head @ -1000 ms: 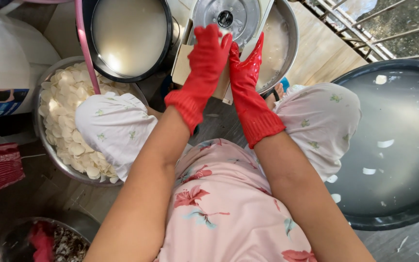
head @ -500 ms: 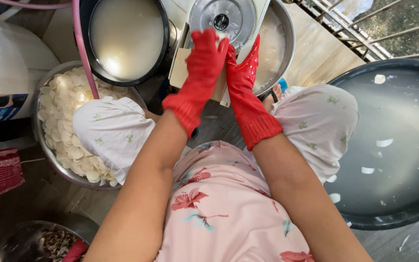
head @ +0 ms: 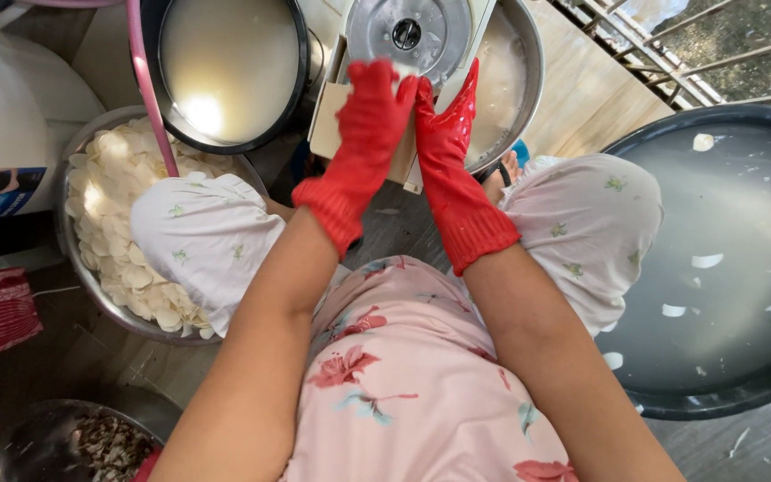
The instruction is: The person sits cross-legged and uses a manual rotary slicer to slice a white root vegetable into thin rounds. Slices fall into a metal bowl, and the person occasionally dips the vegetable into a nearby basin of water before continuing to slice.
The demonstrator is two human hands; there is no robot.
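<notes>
1. Both my hands wore red rubber gloves. My left hand [head: 369, 116] and my right hand [head: 443, 125] were pressed side by side at the metal slicing disc [head: 408, 36] of the slicer, just in front of my knees.
2. Left fingers [head: 375, 85] lay flat and extended against something pale at the disc. Only a white sliver [head: 403, 73] showed between the gloves; I could not tell what it was or whether I gripped it or merely pushed it.
3. Right fingers [head: 466, 85] stood edge-on, straight, cupped against the left hand; no clear closure around anything.
4. Judged progress: a good deal seemed done. The steel bowl [head: 78, 268] at my left knee held a heap of thin white slices [head: 118, 196]. The steel basin [head: 515, 89] behind the slicer held cloudy liquid.
5. The big dark tub [head: 742, 393] on my right held water with a few white pieces [head: 707, 261] floating, so little appeared left there, as far as I could judge.
6. A dark pot [head: 301, 62] of milky liquid sat beyond the slice bowl, a pink hose [head: 146, 89] running beside it.
</notes>
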